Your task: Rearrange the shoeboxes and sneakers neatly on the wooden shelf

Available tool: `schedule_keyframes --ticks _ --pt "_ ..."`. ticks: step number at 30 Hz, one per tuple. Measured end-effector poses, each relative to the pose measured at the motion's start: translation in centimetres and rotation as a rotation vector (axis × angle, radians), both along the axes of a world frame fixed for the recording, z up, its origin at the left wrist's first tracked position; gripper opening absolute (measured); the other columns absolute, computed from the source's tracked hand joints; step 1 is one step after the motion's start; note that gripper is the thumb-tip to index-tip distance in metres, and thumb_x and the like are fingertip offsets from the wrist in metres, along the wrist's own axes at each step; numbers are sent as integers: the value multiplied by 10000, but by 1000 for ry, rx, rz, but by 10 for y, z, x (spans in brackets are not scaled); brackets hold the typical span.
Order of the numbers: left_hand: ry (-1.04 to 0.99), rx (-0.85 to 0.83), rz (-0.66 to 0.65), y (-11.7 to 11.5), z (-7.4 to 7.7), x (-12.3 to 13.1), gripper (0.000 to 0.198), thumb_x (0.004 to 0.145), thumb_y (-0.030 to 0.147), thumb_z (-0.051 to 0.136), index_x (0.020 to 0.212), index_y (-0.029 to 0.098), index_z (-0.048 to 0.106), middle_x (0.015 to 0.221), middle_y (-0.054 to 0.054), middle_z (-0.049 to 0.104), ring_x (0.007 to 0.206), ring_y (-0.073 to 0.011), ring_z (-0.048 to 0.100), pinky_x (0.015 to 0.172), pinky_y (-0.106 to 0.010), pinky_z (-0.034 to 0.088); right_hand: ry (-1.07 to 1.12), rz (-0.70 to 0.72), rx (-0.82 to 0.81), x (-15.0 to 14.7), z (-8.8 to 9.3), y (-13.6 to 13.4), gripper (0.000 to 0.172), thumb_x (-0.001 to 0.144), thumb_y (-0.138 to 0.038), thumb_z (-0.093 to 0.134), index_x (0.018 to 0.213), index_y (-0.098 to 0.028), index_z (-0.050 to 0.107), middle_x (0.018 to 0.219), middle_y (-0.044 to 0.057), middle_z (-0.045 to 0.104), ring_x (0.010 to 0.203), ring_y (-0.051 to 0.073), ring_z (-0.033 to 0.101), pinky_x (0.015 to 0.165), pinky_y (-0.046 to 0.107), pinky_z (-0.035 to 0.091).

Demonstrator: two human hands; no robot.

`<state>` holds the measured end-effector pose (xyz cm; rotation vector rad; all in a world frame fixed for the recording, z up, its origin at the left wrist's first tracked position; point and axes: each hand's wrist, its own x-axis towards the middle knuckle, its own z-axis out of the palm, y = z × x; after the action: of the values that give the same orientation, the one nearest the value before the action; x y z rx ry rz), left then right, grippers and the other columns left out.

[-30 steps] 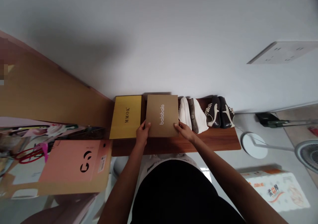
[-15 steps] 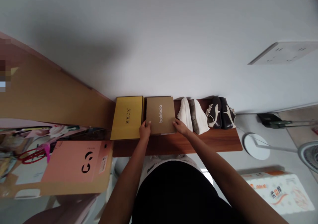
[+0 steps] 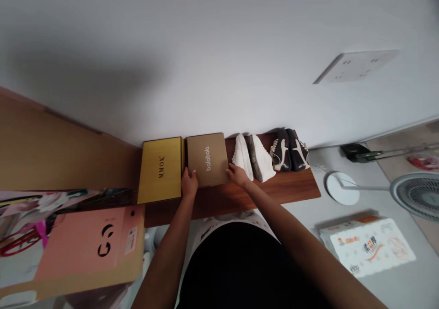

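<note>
Now, compared with a moment ago, you've slid the brown balabala box [image 3: 206,159] closer to the yellow MMOK box [image 3: 159,171], at the bench's [image 3: 274,192] back edge. Your left hand [image 3: 189,184] and right hand [image 3: 238,175] stay apart, clasping its near corners, beside the white sneakers [image 3: 252,158].

"What colours sit at the left end of the reddish-brown wooden shelf [image 3: 270,194]?"

"A yellow box [image 3: 159,170] with black lettering, then a tan box [image 3: 207,159] with white lettering."

"Toward the right end?"

"White sneakers [image 3: 253,158], then black sneakers [image 3: 290,150] with white stripes."
</note>
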<state>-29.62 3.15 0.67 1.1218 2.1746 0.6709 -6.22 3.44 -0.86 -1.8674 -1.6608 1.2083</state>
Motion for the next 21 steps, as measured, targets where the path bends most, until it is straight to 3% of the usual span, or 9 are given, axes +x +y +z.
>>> schedule_keyframes --ticks 3,5,7,10,13,15,18,21 --pt "43 191 -34 -12 15 24 576 946 335 534 1471 111 456 1521 -174 471 1423 -256 435 1197 -401 312 95 -143 98 45 5 -21 368 929 -352 551 1238 -187 663 1201 110 720 1102 235 680 963 350 531" --pt "-71 247 -132 -23 18 55 515 962 353 507 1444 174 496 1482 -124 532 1385 -230 484 1184 -391 340 35 -281 179 88 5 -38 367 930 -379 529 1191 -168 677 1159 127 723 1042 239 690 949 377 538" --pt "-256 169 -270 -34 13 95 462 964 346 502 1399 196 547 1416 -109 598 1322 -223 550 1148 -390 393 -107 -396 184 130 2 -52 381 902 -378 556 1168 -132 674 1141 161 711 1021 263 682 948 412 531" --pt "-358 -31 -347 -38 -8 155 586 898 293 603 1448 129 481 1491 -171 511 1396 -259 470 1153 -386 375 -265 -358 121 172 -9 -59 412 825 -335 649 1177 -121 660 1154 172 696 1121 300 636 1006 439 486" --pt "-288 -180 -222 -32 -32 191 682 862 279 651 1460 47 421 1521 -246 441 1440 -295 405 1153 -381 358 -283 -210 58 183 -21 -52 474 756 -322 725 1184 -134 648 1198 165 677 1178 298 607 1010 404 472" --pt "-300 -205 -177 -29 -45 199 607 862 308 660 1387 55 491 1421 -247 550 1347 -302 519 1080 -374 427 -265 -150 -1 182 -28 -44 488 719 -342 764 1148 -138 652 1164 154 684 1124 288 631 963 382 488" --pt "-336 -178 -223 -29 -55 198 383 833 357 698 1117 106 640 1129 -163 718 1079 -271 674 910 -335 507 -200 -88 -75 180 -35 -34 478 676 -374 802 1078 -162 656 1036 104 710 978 259 665 861 350 511" --pt "-343 -140 -278 -31 -56 195 267 826 375 690 934 134 653 911 -74 726 889 -215 677 784 -287 505 -112 -29 -64 183 -37 -29 443 661 -378 803 1032 -183 658 934 54 712 893 233 656 806 323 511"
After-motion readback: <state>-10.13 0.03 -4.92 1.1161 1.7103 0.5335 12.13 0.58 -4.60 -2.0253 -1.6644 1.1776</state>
